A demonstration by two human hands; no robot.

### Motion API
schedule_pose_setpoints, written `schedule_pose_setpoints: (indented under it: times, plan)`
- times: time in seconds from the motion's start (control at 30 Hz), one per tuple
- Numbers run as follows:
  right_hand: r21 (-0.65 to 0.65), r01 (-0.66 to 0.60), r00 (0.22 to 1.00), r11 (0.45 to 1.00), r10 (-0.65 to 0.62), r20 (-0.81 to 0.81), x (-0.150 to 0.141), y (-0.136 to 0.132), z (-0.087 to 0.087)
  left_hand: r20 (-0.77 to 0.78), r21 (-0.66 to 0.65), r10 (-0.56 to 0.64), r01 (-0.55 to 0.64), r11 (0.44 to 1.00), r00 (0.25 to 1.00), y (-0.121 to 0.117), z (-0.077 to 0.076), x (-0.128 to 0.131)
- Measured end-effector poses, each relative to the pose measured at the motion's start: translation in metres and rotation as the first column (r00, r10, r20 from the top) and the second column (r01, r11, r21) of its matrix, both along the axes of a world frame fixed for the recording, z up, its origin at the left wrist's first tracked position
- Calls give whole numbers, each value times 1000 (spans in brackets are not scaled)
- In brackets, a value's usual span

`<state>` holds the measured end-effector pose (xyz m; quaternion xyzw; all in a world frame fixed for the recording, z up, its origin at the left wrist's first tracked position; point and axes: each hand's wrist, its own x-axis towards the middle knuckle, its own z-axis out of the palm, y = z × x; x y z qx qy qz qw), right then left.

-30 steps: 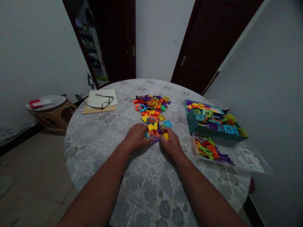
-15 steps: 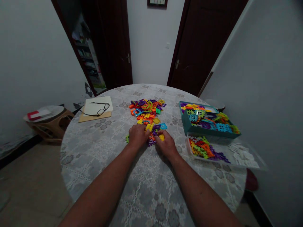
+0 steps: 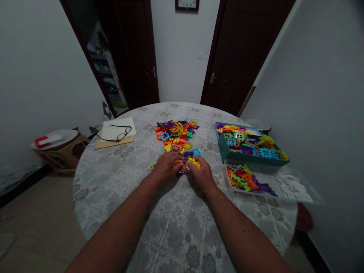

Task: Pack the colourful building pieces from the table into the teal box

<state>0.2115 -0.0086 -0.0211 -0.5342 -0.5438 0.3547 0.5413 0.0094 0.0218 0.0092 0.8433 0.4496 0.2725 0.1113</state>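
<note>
My right hand (image 3: 203, 175) grips yellow plastic building blocks (image 3: 194, 163) between thumb and fingers, just above the near end of a block pile. Across from it, my left hand (image 3: 165, 167) reaches into the pile from the left, its fingers curled and its thumb close to the index finger. An orange building block (image 3: 178, 162) shows between those fingertips; part of it is hidden. Purple, orange and red pieces lie between my hands. Beyond them spreads the mixed pile (image 3: 178, 131), with a blue gear-shaped piece (image 3: 196, 152) and a yellow one (image 3: 187, 146) at its near part.
On the right stand a teal box (image 3: 253, 158) full of blocks and a clear plastic tray (image 3: 267, 195) with coloured and white pieces. Black-framed glasses (image 3: 121, 136) rest on papers (image 3: 109, 131) at the left. A patterned cloth (image 3: 176, 227) covers the round table.
The yellow piece by my left fingertips is gone from there, and more yellow shows in my right hand. My left hand has lowered slightly, toward the orange piece.
</note>
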Motion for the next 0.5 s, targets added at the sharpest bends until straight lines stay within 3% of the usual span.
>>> schedule_pose_setpoints:
  times: [0.13, 0.23, 0.37, 0.5]
  plan:
    - [-96, 72, 996, 993, -76, -42, 4, 7, -4, -232, -29, 242, -256, 966, 942, 5, 7, -1]
    - [-103, 89, 995, 991, -93, -35, 4, 9, -7, -372, -49, 314, -356, 933, 874, 6, 12, 8]
    - [-108, 66, 995, 992, -73, -61, 5, 8, -9, -349, -72, 376, -425, 903, 858, 8, 12, 17]
    - [-83, 50, 996, 995, -56, -70, 6, 7, -8, -204, -64, 414, -434, 898, 887, 11, 4, 12]
